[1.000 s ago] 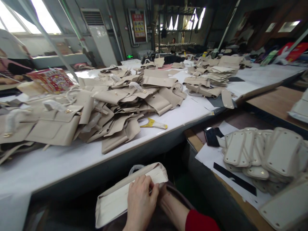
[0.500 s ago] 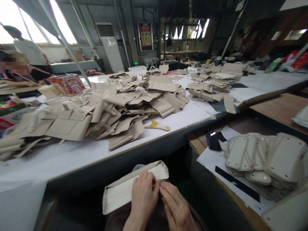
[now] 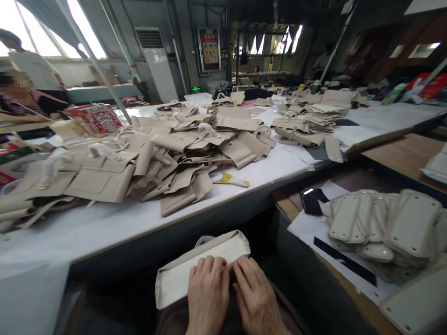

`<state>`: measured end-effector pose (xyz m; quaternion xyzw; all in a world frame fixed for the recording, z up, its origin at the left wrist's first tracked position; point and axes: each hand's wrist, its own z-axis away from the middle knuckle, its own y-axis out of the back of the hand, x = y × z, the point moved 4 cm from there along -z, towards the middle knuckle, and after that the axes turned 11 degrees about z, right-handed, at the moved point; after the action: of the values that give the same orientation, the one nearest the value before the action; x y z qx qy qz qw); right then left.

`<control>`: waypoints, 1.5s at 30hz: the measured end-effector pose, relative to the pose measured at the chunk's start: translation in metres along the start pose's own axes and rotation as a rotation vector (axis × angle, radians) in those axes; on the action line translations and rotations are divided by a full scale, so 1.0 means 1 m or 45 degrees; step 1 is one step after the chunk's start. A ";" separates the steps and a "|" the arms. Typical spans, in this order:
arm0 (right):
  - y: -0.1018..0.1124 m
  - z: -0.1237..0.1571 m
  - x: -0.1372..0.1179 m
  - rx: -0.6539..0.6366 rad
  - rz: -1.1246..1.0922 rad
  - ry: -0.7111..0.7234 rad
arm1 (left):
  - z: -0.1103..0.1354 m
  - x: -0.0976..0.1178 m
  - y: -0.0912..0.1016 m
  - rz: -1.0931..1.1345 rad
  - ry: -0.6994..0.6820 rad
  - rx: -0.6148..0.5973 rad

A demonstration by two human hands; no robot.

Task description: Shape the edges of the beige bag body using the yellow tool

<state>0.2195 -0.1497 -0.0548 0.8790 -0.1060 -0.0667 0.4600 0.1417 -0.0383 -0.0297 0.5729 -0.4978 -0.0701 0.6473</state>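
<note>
A beige handbag (image 3: 174, 280) rests on my lap, its long white bottom facing up toward me and its folded edges showing around the rim. My left hand (image 3: 208, 291) lies over the near side of it, with thumb and fingers closed on the edge. Close beside it, my right hand (image 3: 256, 293) pinches the same near edge toward the right end. The fingertips of both hands almost meet there. A clear-wrapped loop, probably the bag's handle, pokes out behind the far edge. What lies under my fingers is hidden.
Beige bag pieces (image 3: 195, 144) are heaped on the white table (image 3: 139, 232) in front. A yellow-and-white tool (image 3: 231, 180) lies near its edge. At right, stacked beige panels (image 3: 377, 223) sit beside a dark phone (image 3: 310, 201). Two people are at the far left.
The handbag has shifted slightly right and up in view. My right hand has moved up and spread over the near edge, while my left hand keeps its hold.
</note>
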 end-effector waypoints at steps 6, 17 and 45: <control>-0.002 -0.006 -0.019 -0.007 -0.059 -0.004 | 0.013 -0.019 0.007 0.062 0.025 0.049; -0.007 -0.012 -0.054 0.012 -0.159 0.089 | 0.034 -0.043 0.033 -0.001 0.066 0.170; -0.007 -0.036 -0.109 0.008 -0.300 0.283 | 0.109 -0.143 -0.003 1.482 1.066 0.905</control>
<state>0.1224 -0.0907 -0.0382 0.8887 0.0491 -0.0222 0.4553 -0.0068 -0.0178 -0.1300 0.3719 -0.4252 0.6628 0.4916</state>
